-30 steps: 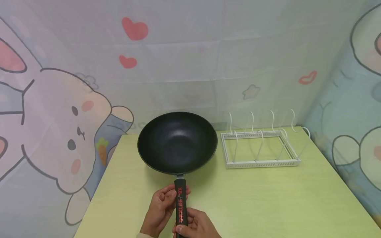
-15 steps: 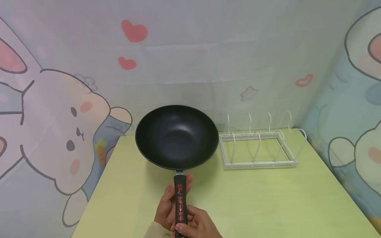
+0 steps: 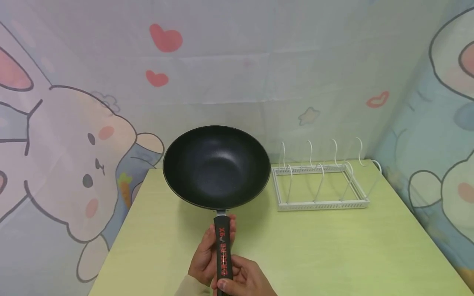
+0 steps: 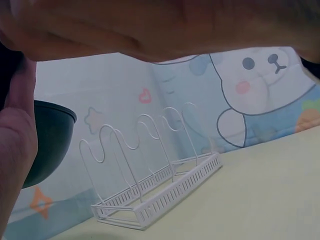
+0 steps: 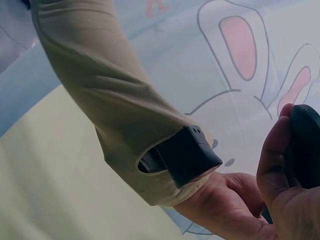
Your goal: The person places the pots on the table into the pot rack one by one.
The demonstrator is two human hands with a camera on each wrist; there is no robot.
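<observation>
A black wok [image 3: 216, 168] is held above the table with its bowl facing up and its handle [image 3: 222, 246] toward me. My left hand [image 3: 204, 255] grips the handle from the left and below, fingers showing on its far side near the bowl. Lower down, my right hand [image 3: 247, 277] holds the handle's end, thumb across the top. Part of the wok's dark outer wall [image 4: 52, 137] shows in the left wrist view. In the right wrist view, my right hand [image 5: 295, 205] is round the dark handle end, with my left hand [image 5: 227, 205] beyond it.
Right of the wok, a white rack [image 3: 322, 204] with several upright wire loops stands on the pale green table [image 3: 333, 250]. Behind the table hangs a printed cloth [image 3: 222, 74] with cartoon animals and hearts. A black device [image 5: 187, 155] sits at the left sleeve's cuff.
The wok has risen in the view and shifted slightly left. My left hand has moved from the handle's side further beneath it; my right hand keeps its hold on the end.
</observation>
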